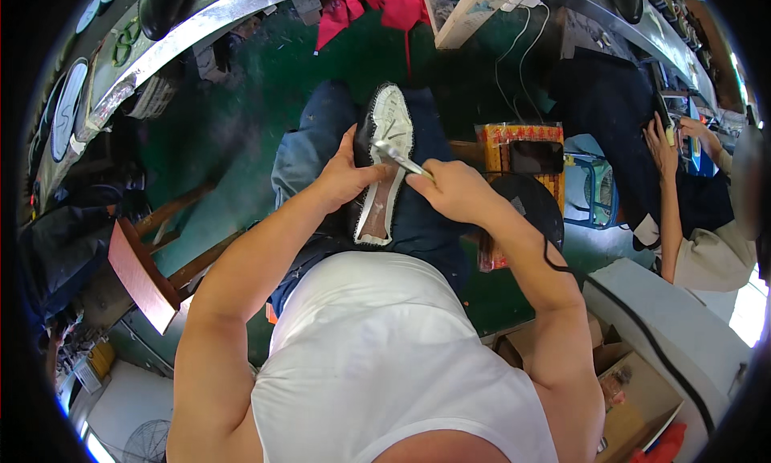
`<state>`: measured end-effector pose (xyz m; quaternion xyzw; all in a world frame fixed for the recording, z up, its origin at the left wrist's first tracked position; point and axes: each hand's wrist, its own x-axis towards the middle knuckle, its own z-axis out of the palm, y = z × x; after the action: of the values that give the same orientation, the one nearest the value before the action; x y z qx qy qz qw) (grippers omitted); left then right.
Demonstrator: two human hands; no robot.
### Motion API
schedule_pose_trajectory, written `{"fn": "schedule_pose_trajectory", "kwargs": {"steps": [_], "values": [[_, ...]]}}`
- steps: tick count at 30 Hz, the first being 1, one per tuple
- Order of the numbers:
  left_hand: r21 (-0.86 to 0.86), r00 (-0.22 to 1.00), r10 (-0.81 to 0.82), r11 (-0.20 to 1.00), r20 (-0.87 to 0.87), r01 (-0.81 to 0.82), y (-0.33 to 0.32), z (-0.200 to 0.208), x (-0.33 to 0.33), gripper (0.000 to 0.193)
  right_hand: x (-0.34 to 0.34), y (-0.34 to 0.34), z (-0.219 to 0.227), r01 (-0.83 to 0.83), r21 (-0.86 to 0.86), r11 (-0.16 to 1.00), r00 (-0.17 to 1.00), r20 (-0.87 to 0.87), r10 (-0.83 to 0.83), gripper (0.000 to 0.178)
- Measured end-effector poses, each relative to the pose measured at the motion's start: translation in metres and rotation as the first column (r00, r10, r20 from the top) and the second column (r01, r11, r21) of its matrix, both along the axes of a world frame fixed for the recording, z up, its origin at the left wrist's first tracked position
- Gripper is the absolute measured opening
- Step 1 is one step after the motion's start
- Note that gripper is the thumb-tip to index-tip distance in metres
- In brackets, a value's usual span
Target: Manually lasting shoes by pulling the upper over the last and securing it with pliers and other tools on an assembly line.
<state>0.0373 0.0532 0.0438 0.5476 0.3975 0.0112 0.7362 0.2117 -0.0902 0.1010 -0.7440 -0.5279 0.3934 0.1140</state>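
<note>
An unfinished shoe (391, 114) lies sole up across my thighs, its toe pointing away from me. Its underside is pale and rough at the toe, brown along the middle, with a dark upper pleated round the edge. My left hand (345, 176) is closed on the shoe's left side, the thumb pressed across the sole. In my right hand (456, 191) is a hammer (404, 160) with a silvery metal head, gripped by its handle. The hammer's head is over the middle of the sole, near my left thumb; whether it touches the sole I cannot tell.
A metal-edged bench (185, 41) curves along the far side. A wooden stool (144, 274) is at my left. On my right, a dark phone (536, 157) lies on an orange patterned package (494, 138). Beyond it a co-worker's hands (663, 148) are busy. Cardboard boxes (642, 383) stand behind me.
</note>
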Motion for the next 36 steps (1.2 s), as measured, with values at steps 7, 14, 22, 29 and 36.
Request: {"fn": "schedule_pose_trajectory", "kwargs": {"steps": [7, 14, 22, 29, 36], "values": [[-0.218, 0.993, 0.062, 0.975, 0.104, -0.038, 0.001, -0.006, -0.003, 0.096, -0.005, -0.042, 0.019, -0.190, -0.133, 0.973, 0.958, -0.240, 0.154, 0.039], [-0.015, 0.994, 0.050, 0.999, 0.096, -0.048, -0.015, -0.021, -0.009, 0.100, -0.028, -0.059, 0.013, -0.153, -0.129, 0.980, 0.988, -0.019, 0.152, 0.038], [-0.133, 0.981, -0.093, 0.984, 0.168, 0.116, -0.050, -0.012, -0.062, 0.098, -0.001, -0.043, 0.019, -0.125, -0.377, 0.918, 0.953, -0.303, 0.005, 0.043], [-0.076, 0.985, 0.013, 0.997, 0.172, 0.000, -0.054, -0.016, -0.052, 0.105, -0.042, -0.035, 0.030, 0.224, 0.222, 0.949, 0.956, -0.240, -0.170, 0.038], [-0.121, 0.988, 0.027, 0.993, 0.154, -0.009, -0.037, -0.003, -0.055, 0.102, -0.022, -0.037, 0.008, 0.091, 0.026, 0.996, 0.995, -0.030, -0.090, 0.040]]}}
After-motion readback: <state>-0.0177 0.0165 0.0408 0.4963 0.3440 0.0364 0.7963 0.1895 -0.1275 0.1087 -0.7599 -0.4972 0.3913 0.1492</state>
